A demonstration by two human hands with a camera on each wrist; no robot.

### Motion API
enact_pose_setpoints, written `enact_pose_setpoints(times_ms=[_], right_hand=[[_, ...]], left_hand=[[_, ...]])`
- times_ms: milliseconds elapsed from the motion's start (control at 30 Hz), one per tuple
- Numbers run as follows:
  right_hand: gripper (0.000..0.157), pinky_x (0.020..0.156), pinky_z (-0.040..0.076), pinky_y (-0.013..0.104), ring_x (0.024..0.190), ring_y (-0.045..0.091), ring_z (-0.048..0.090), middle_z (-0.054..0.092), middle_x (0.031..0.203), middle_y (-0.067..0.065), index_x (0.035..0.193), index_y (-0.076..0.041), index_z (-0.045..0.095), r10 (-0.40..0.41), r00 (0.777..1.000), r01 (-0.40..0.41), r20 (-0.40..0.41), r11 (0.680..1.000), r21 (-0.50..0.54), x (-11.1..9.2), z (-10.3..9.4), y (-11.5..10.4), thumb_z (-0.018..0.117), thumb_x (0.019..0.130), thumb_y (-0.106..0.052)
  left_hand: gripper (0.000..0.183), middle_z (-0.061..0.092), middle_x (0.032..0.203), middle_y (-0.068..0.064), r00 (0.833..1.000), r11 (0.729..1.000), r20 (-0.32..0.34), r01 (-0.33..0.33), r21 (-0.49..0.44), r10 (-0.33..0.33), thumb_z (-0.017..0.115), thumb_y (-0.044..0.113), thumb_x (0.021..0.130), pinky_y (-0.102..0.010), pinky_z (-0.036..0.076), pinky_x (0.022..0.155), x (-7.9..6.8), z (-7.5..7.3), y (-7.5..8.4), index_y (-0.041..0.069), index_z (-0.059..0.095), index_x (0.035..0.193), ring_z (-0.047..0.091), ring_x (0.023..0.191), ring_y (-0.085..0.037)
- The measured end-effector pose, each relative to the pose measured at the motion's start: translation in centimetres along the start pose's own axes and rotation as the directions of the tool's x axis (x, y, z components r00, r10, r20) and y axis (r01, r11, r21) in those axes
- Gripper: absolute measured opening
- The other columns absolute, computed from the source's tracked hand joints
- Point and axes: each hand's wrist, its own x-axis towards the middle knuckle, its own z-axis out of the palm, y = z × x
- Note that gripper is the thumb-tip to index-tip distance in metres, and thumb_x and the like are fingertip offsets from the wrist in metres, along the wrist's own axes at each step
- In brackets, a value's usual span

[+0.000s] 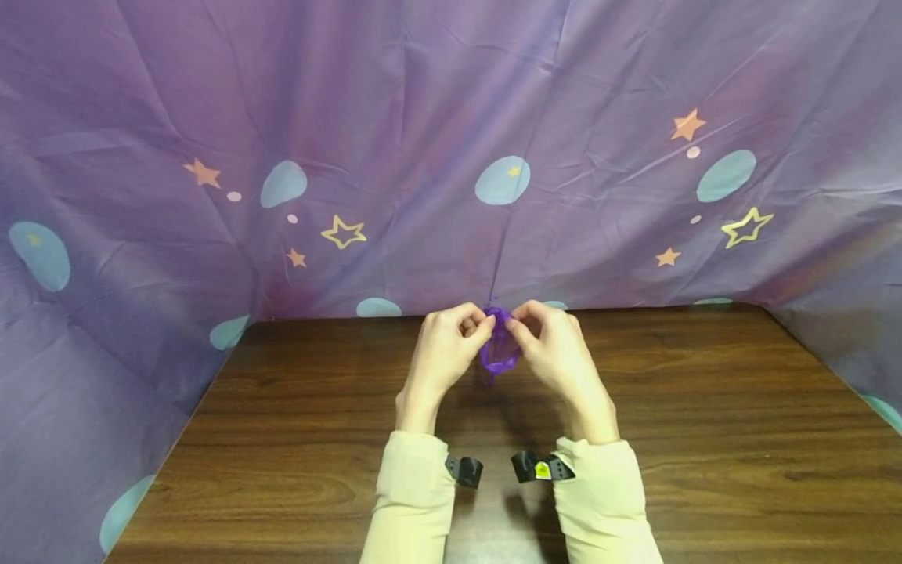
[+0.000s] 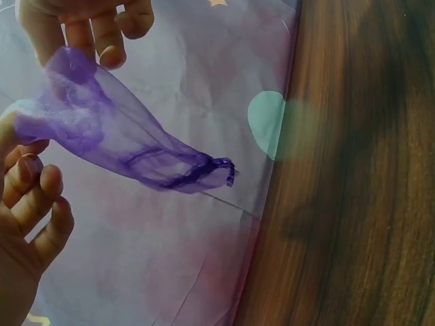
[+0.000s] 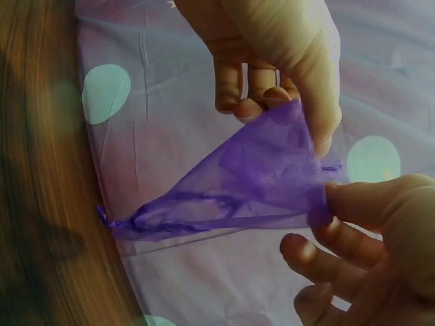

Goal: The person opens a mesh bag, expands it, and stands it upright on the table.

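Holding a sheer purple pouch [image 2: 126, 136] up between 2 hands, over the far part of the wooden table [image 1: 296, 439], in front of the purple cloth [image 1: 423, 157]. Pinching 1 side of its broad end between thumb and finger of the left hand [image 1: 447, 345], and the other side likewise with the right hand [image 1: 557, 348], with spare fingers loosely bent. Hanging narrow end down toward the table, with a dark cord [image 2: 187, 176] bunched near the tip. Most likely spreading or straightening the thin fabric at this step. Cannot tell the pinched edge as mouth or base. Next, probably calling for a gentle, even pull outward, shifting only 1 pinch at a time, to avoid losing the slippery-looking edge or snagging the mesh.
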Motion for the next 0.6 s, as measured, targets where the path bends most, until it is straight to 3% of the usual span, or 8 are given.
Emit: enact_pose_setpoints(times_ms=[200, 433, 600], right_hand=[[0.013, 0.055, 0.042, 0.033, 0.058, 0.017, 0.052, 0.060, 0.066, 0.000, 0.079, -0.010, 0.064, 0.011, 0.999, -0.011, -0.034, 1.000, -0.008, -0.08, -0.25, -0.03, 0.073, 0.088, -0.013], [0.015, 0.052, 0.039, 0.030, 0.056, 0.016, 0.049, 0.054, 0.061, -0.002, 0.078, -0.010, 0.062, -0.002, 1.000, 0.002, -0.030, 1.000, 0.018, -0.07, -0.17, 0.07, 0.074, 0.086, -0.010], [0.016, 0.051, 0.039, 0.030, 0.056, 0.016, 0.048, 0.053, 0.061, -0.002, 0.077, -0.010, 0.061, 0.002, 1.000, -0.002, -0.002, 1.000, 0.030, -0.14, -0.17, 0.13, 0.075, 0.086, -0.010]], left_hand=[[0.017, 0.052, 0.059, 0.009, 1.000, 1.000, -0.011, 0.018, 0.023, -0.018, 0.069, 0.023, 0.091, -0.026, 0.041, 0.051, -0.11, -0.06, 0.08, 0.015, 0.068, 0.077, 0.047, 0.053, -0.007], [0.014, 0.055, 0.067, 0.009, 0.994, 0.998, 0.097, 0.048, 0.049, -0.052, 0.064, 0.029, 0.095, -0.028, 0.042, 0.054, -0.21, 0.11, -0.10, 0.016, 0.067, 0.091, 0.049, 0.057, -0.009], [0.010, 0.058, 0.067, 0.009, 0.998, 0.997, 0.039, 0.040, 0.071, -0.043, 0.065, 0.021, 0.094, -0.027, 0.043, 0.054, -0.20, 0.01, -0.12, 0.015, 0.070, 0.089, 0.050, 0.056, -0.009]])
